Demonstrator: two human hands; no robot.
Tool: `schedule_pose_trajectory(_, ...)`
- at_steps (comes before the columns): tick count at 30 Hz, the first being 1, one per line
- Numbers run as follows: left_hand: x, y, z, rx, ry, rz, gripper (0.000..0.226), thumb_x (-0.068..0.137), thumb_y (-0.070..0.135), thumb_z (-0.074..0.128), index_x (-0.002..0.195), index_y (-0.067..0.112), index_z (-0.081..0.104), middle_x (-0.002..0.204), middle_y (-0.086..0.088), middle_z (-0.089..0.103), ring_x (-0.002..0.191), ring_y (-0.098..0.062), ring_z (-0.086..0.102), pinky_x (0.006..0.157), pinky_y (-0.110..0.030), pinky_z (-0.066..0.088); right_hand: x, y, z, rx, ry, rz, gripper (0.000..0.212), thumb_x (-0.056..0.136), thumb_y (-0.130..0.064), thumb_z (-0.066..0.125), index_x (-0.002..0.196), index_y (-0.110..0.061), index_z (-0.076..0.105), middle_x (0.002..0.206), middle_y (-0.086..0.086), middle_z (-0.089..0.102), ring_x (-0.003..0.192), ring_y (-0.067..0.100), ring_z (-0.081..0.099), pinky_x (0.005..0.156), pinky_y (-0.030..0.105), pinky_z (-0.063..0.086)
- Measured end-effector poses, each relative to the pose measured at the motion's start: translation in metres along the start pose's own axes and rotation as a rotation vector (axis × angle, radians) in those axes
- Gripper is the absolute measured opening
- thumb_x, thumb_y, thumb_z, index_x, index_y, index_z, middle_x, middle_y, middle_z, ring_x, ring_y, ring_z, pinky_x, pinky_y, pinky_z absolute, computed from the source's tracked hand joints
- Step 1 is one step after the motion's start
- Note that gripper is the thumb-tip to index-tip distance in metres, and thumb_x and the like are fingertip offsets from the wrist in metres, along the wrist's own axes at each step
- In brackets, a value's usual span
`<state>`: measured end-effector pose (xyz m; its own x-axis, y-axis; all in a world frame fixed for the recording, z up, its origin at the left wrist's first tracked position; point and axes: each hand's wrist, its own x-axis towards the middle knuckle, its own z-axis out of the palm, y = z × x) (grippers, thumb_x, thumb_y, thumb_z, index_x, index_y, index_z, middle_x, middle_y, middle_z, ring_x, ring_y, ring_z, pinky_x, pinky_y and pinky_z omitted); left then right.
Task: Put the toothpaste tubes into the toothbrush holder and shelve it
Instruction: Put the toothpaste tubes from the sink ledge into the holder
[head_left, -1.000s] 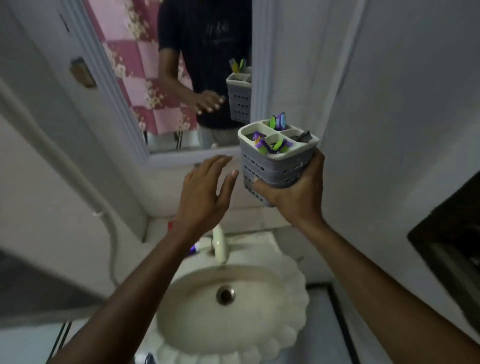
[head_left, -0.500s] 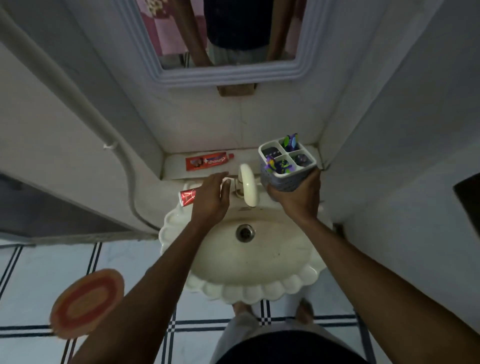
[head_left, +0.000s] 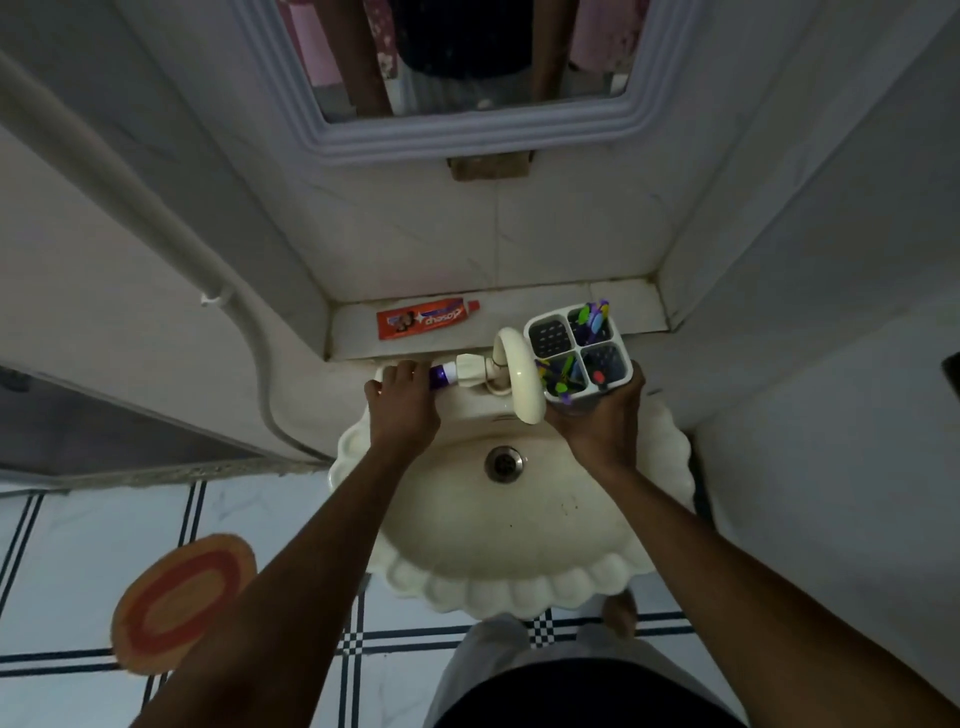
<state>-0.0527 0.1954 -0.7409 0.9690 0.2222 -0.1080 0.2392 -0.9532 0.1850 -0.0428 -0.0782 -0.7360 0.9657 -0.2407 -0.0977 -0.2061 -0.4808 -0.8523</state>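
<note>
My right hand (head_left: 597, 431) holds the grey four-compartment toothbrush holder (head_left: 576, 349) from below, upright, above the sink's back right corner. Coloured toothbrushes stand in two of its compartments. My left hand (head_left: 402, 402) is closed over a toothpaste tube (head_left: 444, 375) that lies on the sink's back rim; only its purple neck and white cap show, pointing at the tap. A second, red toothpaste tube (head_left: 426, 323) lies flat on the tiled ledge (head_left: 623, 306) behind the sink, apart from both hands.
A cream tap (head_left: 522, 374) arches between my hands over the scalloped sink (head_left: 467, 587). A framed mirror (head_left: 467, 78) hangs above the ledge. Walls close in left and right, with a pipe (head_left: 249, 332) at the left. An oval rug (head_left: 182, 603) lies on the tiled floor.
The view has tilted down from the mirror to the sink. My right hand lowered the holder beside the tap. My left hand dropped onto the tube on the sink rim and closed on it.
</note>
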Motion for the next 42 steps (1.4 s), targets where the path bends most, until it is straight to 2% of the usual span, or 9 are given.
schedule_pose_trajectory(8, 0.019, -0.013, -0.007, -0.008, -0.108, 0.042, 0.043, 0.095, 0.028, 0.068, 0.134, 0.019, 0.052, 0.127, -0.011, 0.067, 0.115, -0.034, 0.064, 0.101, -0.051, 0.048, -0.001, -0.004, -0.006, 0.048, 0.004, -0.019, 0.131, 0.051, -0.061, 0.105, 0.152, -0.015, 0.034, 0.156, 0.006, 0.057, 0.139, 0.026, 0.064, 0.103, 0.049, 0.062)
schedule_pose_trajectory(13, 0.01, -0.017, -0.051, -0.5, 0.012, -0.113, 0.042, 0.097, 0.056, 0.063, 0.127, 0.032, 0.045, 0.114, -0.003, 0.073, 0.082, -0.029, 0.076, 0.075, -0.051, 0.064, -0.004, -0.012, -0.006, 0.071, 0.01, -0.012, 0.135, 0.048, -0.071, 0.1, 0.152, -0.014, 0.036, 0.155, 0.007, 0.058, 0.138, 0.027, 0.063, 0.103, 0.044, 0.061)
schedule_pose_trajectory(17, 0.013, 0.018, -0.128, -0.652, 0.092, 0.018, 0.048, 0.097, 0.063, 0.064, 0.133, 0.033, 0.051, 0.11, 0.006, 0.071, 0.063, -0.021, 0.077, 0.057, -0.046, 0.064, -0.004, -0.018, -0.009, 0.105, 0.015, -0.015, 0.135, 0.046, -0.072, 0.098, 0.152, -0.016, 0.036, 0.153, 0.004, 0.059, 0.138, 0.025, 0.063, 0.105, 0.043, 0.06)
schedule_pose_trajectory(23, 0.03, 0.103, -0.183, -0.199, -0.075, 0.366, 0.047, 0.095, 0.044, 0.075, 0.14, 0.036, 0.063, 0.131, 0.003, 0.073, 0.109, -0.025, 0.07, 0.089, -0.039, 0.057, -0.009, -0.017, -0.017, 0.133, 0.039, -0.02, 0.127, 0.054, -0.063, 0.106, 0.151, -0.019, 0.037, 0.15, 0.003, 0.061, 0.135, 0.023, 0.065, 0.105, 0.039, 0.06)
schedule_pose_trajectory(27, 0.041, 0.143, -0.175, 0.147, -0.099, 0.478, 0.039, 0.091, 0.043, 0.077, 0.128, 0.034, 0.069, 0.119, 0.0, 0.075, 0.106, -0.027, 0.069, 0.088, -0.039, 0.058, -0.007, -0.014, -0.024, 0.19, 0.01, -0.017, 0.125, 0.056, -0.064, 0.106, 0.151, -0.023, 0.035, 0.15, -0.001, 0.06, 0.134, 0.019, 0.066, 0.105, 0.041, 0.062)
schedule_pose_trajectory(31, 0.047, 0.165, -0.165, 0.237, -0.067, 0.516, 0.034, 0.092, 0.04, 0.077, 0.123, 0.028, 0.071, 0.115, -0.004, 0.073, 0.104, -0.027, 0.07, 0.08, -0.036, 0.054, -0.005, -0.011, -0.033, 0.19, -0.01, -0.012, 0.125, 0.059, -0.061, 0.106, 0.153, -0.022, 0.034, 0.152, 0.0, 0.06, 0.136, 0.019, 0.064, 0.105, 0.034, 0.061)
schedule_pose_trajectory(34, 0.051, 0.167, -0.152, 0.105, -0.092, 0.544, 0.03, 0.093, 0.027, 0.078, 0.122, 0.024, 0.072, 0.115, -0.003, 0.074, 0.104, -0.026, 0.07, 0.082, -0.04, 0.058, -0.003, -0.01, -0.038, 0.2, 0.001, -0.003, 0.123, 0.06, -0.057, 0.107, 0.152, -0.02, 0.035, 0.15, 0.001, 0.061, 0.134, 0.019, 0.065, 0.104, 0.031, 0.061)
schedule_pose_trajectory(38, 0.051, 0.158, -0.144, -0.331, -0.093, 0.479, 0.033, 0.091, -0.002, 0.07, 0.12, 0.012, 0.075, 0.11, -0.004, 0.08, 0.096, -0.02, 0.076, 0.087, -0.037, 0.062, 0.001, -0.009, -0.042, 0.22, 0.032, 0.011, 0.119, 0.059, -0.055, 0.108, 0.148, -0.02, 0.039, 0.146, 0.0, 0.063, 0.131, 0.019, 0.068, 0.104, 0.035, 0.062)
schedule_pose_trajectory(42, 0.052, 0.13, -0.128, -0.617, 0.035, 0.265, 0.017, 0.094, 0.014, 0.073, 0.11, 0.015, 0.079, 0.096, -0.001, 0.08, 0.081, -0.021, 0.078, 0.079, -0.032, 0.062, 0.002, -0.005, -0.046, 0.202, 0.049, 0.011, 0.115, 0.059, -0.052, 0.109, 0.146, -0.02, 0.041, 0.144, 0.0, 0.063, 0.129, 0.018, 0.068, 0.103, 0.031, 0.061)
